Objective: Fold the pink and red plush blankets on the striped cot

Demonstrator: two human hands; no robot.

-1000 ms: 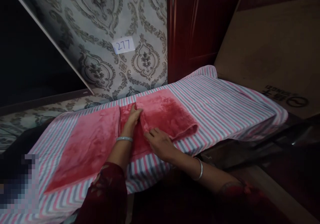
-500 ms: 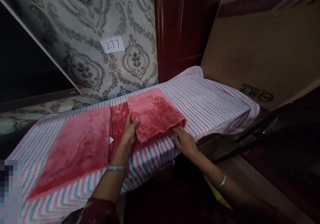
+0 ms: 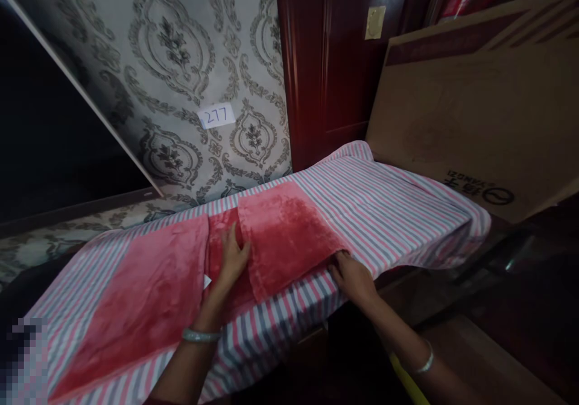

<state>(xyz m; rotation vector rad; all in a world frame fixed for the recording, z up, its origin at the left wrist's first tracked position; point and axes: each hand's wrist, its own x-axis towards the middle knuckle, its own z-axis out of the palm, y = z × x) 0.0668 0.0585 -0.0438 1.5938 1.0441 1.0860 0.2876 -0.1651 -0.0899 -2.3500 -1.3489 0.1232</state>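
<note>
A red, plush piece of fabric (image 3: 154, 296) lies across the surface, both ends folded in toward the middle, with a darker strip showing between them. The right folded flap (image 3: 289, 242) now rests nearly flat. At its left edge my left hand (image 3: 234, 257) lies over the dark strip, thumb and fingers apart. My right hand (image 3: 355, 278) pinches the flap's near right corner, its fingertips partly hidden by the cloth. A small white tag (image 3: 207, 282) sticks out at the edge of the left flap.
A striped sheet (image 3: 380, 206) covers the long surface underneath. Behind it stand a patterned wall with a paper marked 277 (image 3: 218, 115) and a dark red door (image 3: 348, 61). A large cardboard box (image 3: 470, 103) leans at the right; a dark screen (image 3: 58, 121) is at the left.
The right flap's near edge has come down toward me and smoothed out. My left hand has loosened from its left edge, while my right hand stays at the corner. The view has tilted up slightly.
</note>
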